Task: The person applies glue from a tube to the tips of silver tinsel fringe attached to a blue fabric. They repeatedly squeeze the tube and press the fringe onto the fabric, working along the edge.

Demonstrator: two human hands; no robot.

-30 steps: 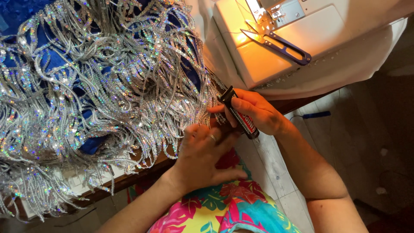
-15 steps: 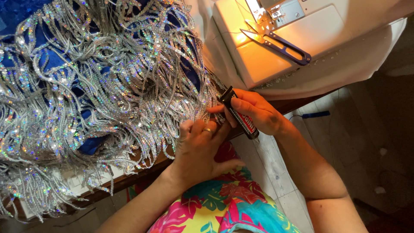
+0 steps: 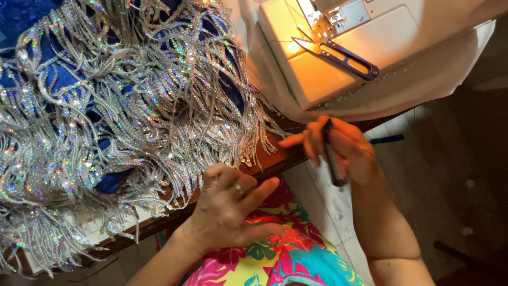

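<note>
Right hand (image 3: 338, 148): positioned at 3 o'clock of centre, off the table edge. Fingers are clenched around a slim dark tool (image 3: 332, 159), held near upright, its lower end protruding below the palm. The forefinger extends toward 9 o'clock. Tool type cannot be determined; it is partly hidden by the fingers.

Left hand (image 3: 230, 204): positioned at 6 o'clock of centre, just below the wooden table edge (image 3: 275, 159). Fingers are curled loosely inward, thumb extended toward 2 o'clock. A ring is visible on one finger. Whether anything lies pinched between the fingers cannot be told; the knuckles sit just beside the lowest strands of fringe.

Silver sequin fringe (image 3: 132, 106): covers the table from 9 to 12 o'clock, lying over blue fabric (image 3: 222, 32), strands hanging over the table edge.

Sewing machine (image 3: 344, 47): at 1 o'clock, white, its work light on. Blue-handled thread snips (image 3: 344, 55) rest on its bed, blades pointing toward 10 o'clock.

Floral garment (image 3: 286, 254): at 6 o'clock, on the person's lap.
</note>
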